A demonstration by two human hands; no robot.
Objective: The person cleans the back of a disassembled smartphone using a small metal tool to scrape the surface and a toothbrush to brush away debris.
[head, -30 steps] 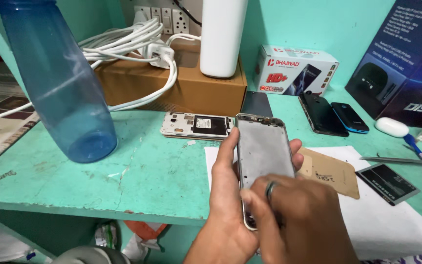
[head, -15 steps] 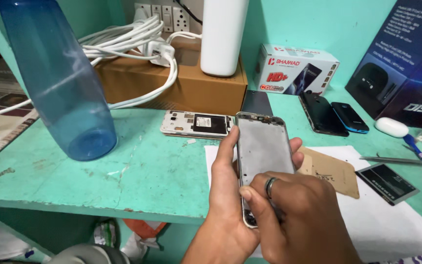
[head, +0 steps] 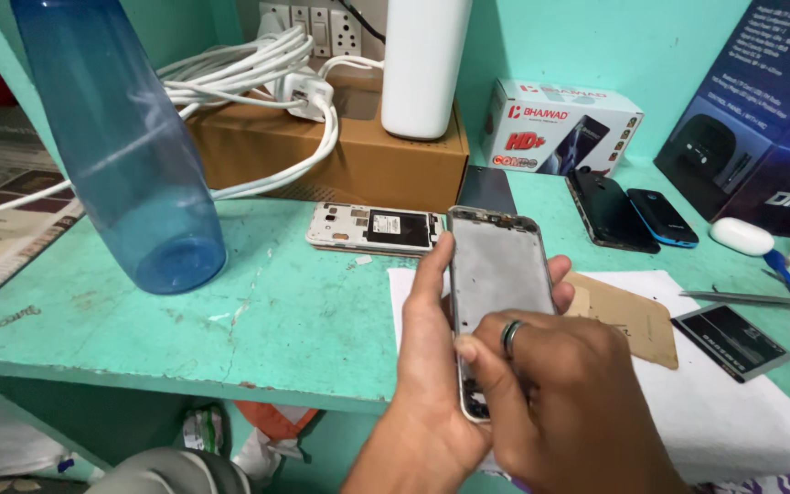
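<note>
The phone frame (head: 496, 293), its grey inner plate facing us, is upright in our left hand (head: 436, 366) above the front edge of the green worktop (head: 258, 320), that grip clamped around its long edges. Over the last second little has changed: our right hand (head: 560, 402), ring on 1 finger, has crept slightly up the frame's lower end, fingertips closed on it, so we are still working that bottom corner. The blue bottle (head: 121, 146) looks empty; the cardboard box (head: 340, 151) carries white cables (head: 258, 78).
</note>
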